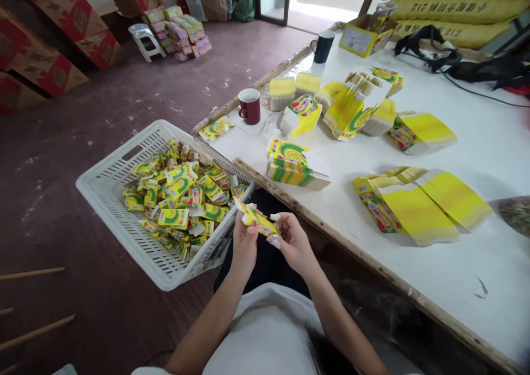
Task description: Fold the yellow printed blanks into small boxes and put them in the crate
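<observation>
Over my lap, a small yellow-and-green printed carton (pixel 260 221) is held between both hands. My left hand (pixel 245 245) is closed around its left end, where white flaps stand out. At the other end, the fingers of my right hand (pixel 296 243) pinch the carton near its edge. Whether anything is inside it I cannot tell. Just left of my hands stands a white plastic basket (pixel 121 238) heaped with similar small cartons (pixel 174 217), some with flaps sticking up. On the table edge ahead lies a stack of flattened cartons (pixel 296 165).
The white table (pixel 439 286) carries more flattened carton stacks (pixel 422 198), a red mug (pixel 249 107), a dark mug (pixel 323 47) and a yellow box (pixel 366 37). Yellow sacks (pixel 447 10) are piled behind. A stool (pixel 146 41) and red-brown boxes (pixel 49 65) stand on the floor.
</observation>
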Demonstrator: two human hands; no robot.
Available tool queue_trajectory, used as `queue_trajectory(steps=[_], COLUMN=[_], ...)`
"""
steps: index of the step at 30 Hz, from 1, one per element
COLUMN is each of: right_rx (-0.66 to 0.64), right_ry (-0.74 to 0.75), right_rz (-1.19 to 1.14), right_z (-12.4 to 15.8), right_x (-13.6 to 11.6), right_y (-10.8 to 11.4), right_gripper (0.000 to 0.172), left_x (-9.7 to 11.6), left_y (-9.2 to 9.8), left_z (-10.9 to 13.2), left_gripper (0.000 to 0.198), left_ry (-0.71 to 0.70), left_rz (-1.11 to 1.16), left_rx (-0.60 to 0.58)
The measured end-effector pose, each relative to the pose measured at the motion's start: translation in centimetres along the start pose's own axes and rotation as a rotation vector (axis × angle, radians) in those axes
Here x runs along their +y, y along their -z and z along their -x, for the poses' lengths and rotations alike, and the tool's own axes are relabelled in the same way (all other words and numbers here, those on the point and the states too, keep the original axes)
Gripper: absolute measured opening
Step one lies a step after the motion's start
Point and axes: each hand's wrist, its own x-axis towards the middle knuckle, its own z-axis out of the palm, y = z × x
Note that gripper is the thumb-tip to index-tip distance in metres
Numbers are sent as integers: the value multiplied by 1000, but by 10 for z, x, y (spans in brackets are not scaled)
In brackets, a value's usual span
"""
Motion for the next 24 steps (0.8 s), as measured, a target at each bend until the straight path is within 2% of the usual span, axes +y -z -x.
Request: queue_trajectory(steps=[3, 5, 7, 10, 12, 13, 15, 16, 17, 19, 20, 21, 24], right_rx=[-35, -14, 36, 12, -76, -109, -65, 18, 123, 282, 287, 242, 58], right_ry=[48, 98, 207, 440, 570, 611, 634, 602, 540, 360, 253, 142, -89], right_rz=[116, 223, 350, 609, 751, 787, 780, 736, 666, 446, 307, 167, -114], right_z=[1, 2, 2, 2, 4, 6, 11, 14, 16, 19, 20, 20, 18], right_x=[-1, -3, -6, -15, -21, -23, -21, -17, -13, -3, 2, 5, 6], right_y=[12, 21, 30, 41, 40, 37, 30, 26, 23, 18, 17, 16, 13], right_gripper=[15, 15, 18, 26, 31, 33, 30, 28, 33, 59, 66, 65, 45], left_x=[1, 10, 26, 54, 67, 70, 69, 65, 59, 47, 40, 35, 24], left_y=[6, 11, 19, 32, 34, 33, 27, 23, 20, 17, 17, 17, 21], left_z=[-3, -7, -13, -17, -15, -12, -4, 1, 5, 13, 17, 19, 24], left_gripper=[45, 40, 46, 80, 103, 109, 97, 85, 75, 70, 74, 79, 82], left_ry=[7, -22, -94, -223, -203, -156, -21, 20, 29, -52, -119, -182, -309], left_rz=[-86, -159, -201, -282, -529, -680, -922, -1000, -1052, -1105, -1119, -1128, -1139], left_rx=[37, 6, -70, -250, -445, -540, -664, -668, -643, -561, -533, -524, -545])
